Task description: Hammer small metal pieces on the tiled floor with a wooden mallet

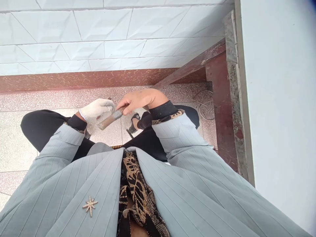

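Note:
My left hand wears a white knit glove, and its fingers are curled in. What they hold, if anything, is hidden. Small reddish-brown bits show close to the glove; whether they are in its grip I cannot tell. My bare right hand is closed around a short wooden stick-like handle with a grey wrapping around its middle. The handle's blunt end points down and left, just below the gloved fingers. Its other end is hidden under my right hand, so the kind of tool does not show.
A white tiled wall with a reddish-brown skirting stands ahead. To the right are a dark red wooden frame and a white panel. A thin cable lies on the speckled floor. My bent knees flank the hands.

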A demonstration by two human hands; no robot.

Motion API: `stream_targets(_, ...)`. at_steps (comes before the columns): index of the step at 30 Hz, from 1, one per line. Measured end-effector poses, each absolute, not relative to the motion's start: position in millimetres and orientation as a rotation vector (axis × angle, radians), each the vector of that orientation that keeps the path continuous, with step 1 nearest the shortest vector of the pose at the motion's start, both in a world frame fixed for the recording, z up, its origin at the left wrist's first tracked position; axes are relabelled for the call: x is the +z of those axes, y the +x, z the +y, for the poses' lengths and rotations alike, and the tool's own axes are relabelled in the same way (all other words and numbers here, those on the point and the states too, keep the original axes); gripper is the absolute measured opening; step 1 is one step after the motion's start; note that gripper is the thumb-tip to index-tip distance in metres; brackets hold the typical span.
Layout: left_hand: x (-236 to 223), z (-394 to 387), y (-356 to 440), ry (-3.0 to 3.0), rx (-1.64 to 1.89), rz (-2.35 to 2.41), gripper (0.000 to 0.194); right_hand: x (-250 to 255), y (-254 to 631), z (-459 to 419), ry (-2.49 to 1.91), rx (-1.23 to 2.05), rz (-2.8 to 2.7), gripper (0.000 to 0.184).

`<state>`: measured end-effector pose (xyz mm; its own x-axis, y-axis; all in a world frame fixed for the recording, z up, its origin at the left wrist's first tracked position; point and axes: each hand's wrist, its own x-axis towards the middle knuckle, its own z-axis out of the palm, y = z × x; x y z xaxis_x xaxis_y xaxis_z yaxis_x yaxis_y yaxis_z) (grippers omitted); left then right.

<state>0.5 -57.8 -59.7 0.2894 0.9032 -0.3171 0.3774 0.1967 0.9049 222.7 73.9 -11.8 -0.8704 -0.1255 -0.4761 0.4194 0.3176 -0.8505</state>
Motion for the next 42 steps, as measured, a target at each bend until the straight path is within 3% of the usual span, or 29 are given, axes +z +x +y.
stream_targets(4, -65.6, -53.5, 0.7, 1.229, 0.843, 1.221, 0.013, -4.4, 233.4, 82.9, 0.833, -2.105, 2.376, 0.025)
stream_targets(9, -60.5, -51.7, 0.6, 1.27, 0.815, 1.239, 0.011, -7.4, 222.9, 77.2, 1.318, -2.088, 2.396, 0.029)
stream_targets(12, -56.2, -51.9, 1.4, 1.369, 0.782, 1.243, 0.012, -14.5, 215.9, 75.4, 1.443, -1.869, 2.491, 0.021)
stream_targets(16, -53.5, -54.6, 5.1, 1.472, 0.674, 1.312, 0.015, -25.0, 213.5, 80.6, 1.499, -1.279, 2.669, 0.015)
stream_targets(21, -54.2, -59.5, 5.8, 1.524, 0.563, 1.437, 0.017, -35.4, 212.6, 80.4, 1.084, -0.856, 2.585, 0.014)
stream_targets(24, -56.0, -60.2, 1.3, 1.554, 0.501, 1.436, 0.018, -31.3, 212.4, 73.0, 0.584, -1.007, 2.214, 0.013)
stream_targets(28, -58.2, -57.8, -1.7, 1.449, 0.59, 1.375, 0.015, -14.4, 222.6, 72.0, 0.252, -1.531, 2.116, 0.024)
stream_targets(32, -55.8, -54.6, 3.3, 1.256, 0.779, 1.347, 0.01, -3.7, 234.1, 82.1, 0.896, -2.129, 2.292, 0.034)
stream_targets(35, -51.7, -54.0, 8.2, 1.267, 0.734, 1.369, 0.01, -6.3, 232.3, 85.4, 1.401, -2.237, 2.197, 0.031)
stream_targets(38, -48.7, -54.8, 11.2, 1.3, 0.673, 1.384, 0.011, -14.6, 227.3, 85.8, 1.515, -2.059, 2.264, 0.023)
stream_targets(42, -47.2, -56.5, 11.7, 1.295, 0.647, 1.391, 0.009, -29.7, 224.6, 89.4, 1.46, -1.282, 2.617, 0.017)
